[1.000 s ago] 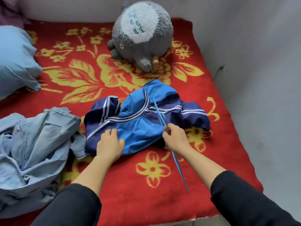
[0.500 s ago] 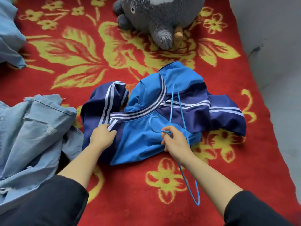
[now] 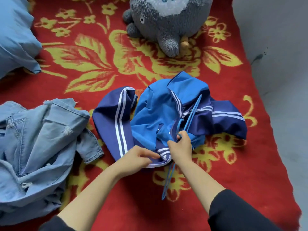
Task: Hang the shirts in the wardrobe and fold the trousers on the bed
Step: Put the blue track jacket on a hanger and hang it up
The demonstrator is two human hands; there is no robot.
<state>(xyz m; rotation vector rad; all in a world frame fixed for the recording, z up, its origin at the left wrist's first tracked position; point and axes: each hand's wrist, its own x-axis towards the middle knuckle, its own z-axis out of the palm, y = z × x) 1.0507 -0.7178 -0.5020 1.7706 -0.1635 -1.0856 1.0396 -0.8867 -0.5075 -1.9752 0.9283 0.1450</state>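
Note:
A crumpled blue and navy shirt (image 3: pixel 155 112) with white stripes lies in the middle of the red flowered bed cover (image 3: pixel 93 67). My right hand (image 3: pixel 180 146) grips a thin blue wire hanger (image 3: pixel 191 114) near its hook, over the shirt. The hanger's lower corner (image 3: pixel 165 194) sticks out below my wrist. My left hand (image 3: pixel 135 157) pinches the shirt's striped hem at its near edge, close beside the right hand. A heap of light-blue denim garments (image 3: pixel 35 147) lies at the left.
A big grey plush toy (image 3: pixel 168 20) sits at the back of the bed. A light-blue pillow (image 3: pixel 15 34) lies at the far left. A grey wall (image 3: pixel 280 80) borders the bed's right edge. The wardrobe is out of view.
My left hand moved right from the navy sleeve to the shirt's hem and took hold of it. The right hand turned the hanger and pushed it further over the shirt. The view shifted.

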